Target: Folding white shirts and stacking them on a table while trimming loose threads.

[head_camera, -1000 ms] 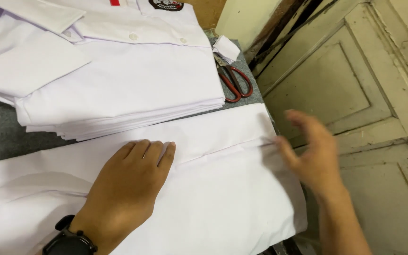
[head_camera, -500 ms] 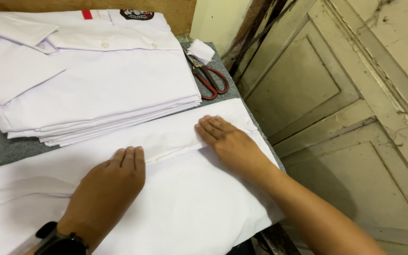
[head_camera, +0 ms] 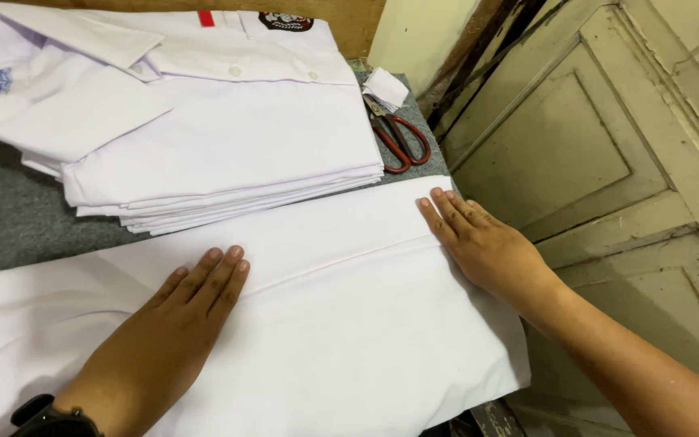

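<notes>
A white cloth (head_camera: 341,324) lies spread flat across the near part of the bench (head_camera: 18,222), which is covered in grey felt. The cloth is plain and smooth, reaching from the left edge of the view to the bench's right end, where its lower right corner hangs a little past the edge. A long straight fold line runs across it, rising from left to right, with a narrower band of cloth above the line and a broad panel below. A few soft creases show at the far left.

The left hand (head_camera: 175,324) lies palm down on the cloth, fingers straight and together, their tips just at the fold line. Its grip is open and flat, holding nothing. A black watch (head_camera: 46,417) sits on that wrist. The right hand (head_camera: 487,247) also presses flat on the cloth near its right end, fingers stretched along the fold, grip open, clasping nothing.

Behind the cloth, just beside its upper edge, is a stack (head_camera: 204,137) of folded white shirts with collars and buttons; the top one bears a dark badge and a small red tab. Red-handled scissors (head_camera: 398,137) lie at the stack's right side, next to a small white scrap (head_camera: 386,85). A pale panelled door (head_camera: 608,146) stands to the right of the bench
</notes>
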